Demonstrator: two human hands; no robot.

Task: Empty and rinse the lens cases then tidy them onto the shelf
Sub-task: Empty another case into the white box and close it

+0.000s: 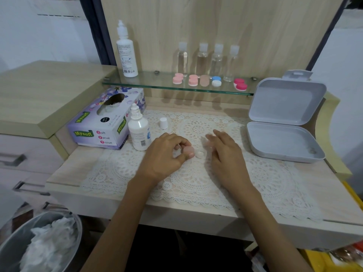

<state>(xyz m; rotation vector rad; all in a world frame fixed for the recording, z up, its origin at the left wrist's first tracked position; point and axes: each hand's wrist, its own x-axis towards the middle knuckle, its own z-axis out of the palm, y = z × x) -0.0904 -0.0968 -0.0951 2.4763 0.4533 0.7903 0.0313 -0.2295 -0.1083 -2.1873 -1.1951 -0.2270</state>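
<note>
Worktop (64, 173), lace mat (196, 183) over most of it.

- Left hand (167, 154): fingers and thumb curled, pinching a pale pink lens case (189, 150), held low over the mat near the worktop's middle.
- Small white round piece (200, 154) lies on the mat just right of that case, between the two hands.
- Right hand (225, 154): fingers straight and loosely spread, palm down over the mat. There is a pink blur at the fingertips, and I cannot tell what it is.

Around the hands:
- One uncapped white dropper bottle (138, 132) stands just left of the left hand, with its white cap (163, 123) on the mat behind.
- One tissue box (106, 122) sits toward the left rear corner.
- One grey hinged box (284, 122) at the right edge, lid up.

Glass shelf (157, 84) along the back:
- One tall white solution bottle (126, 54) at its left end.
- Four clear bottles (202, 59) in a row.
- Five lens cases (204, 80) in front of them: two pink, one tan, one blue-and-white, one magenta.

Below the left front corner: one metal bin (11, 250) holding crumpled tissue (49, 242).
</note>
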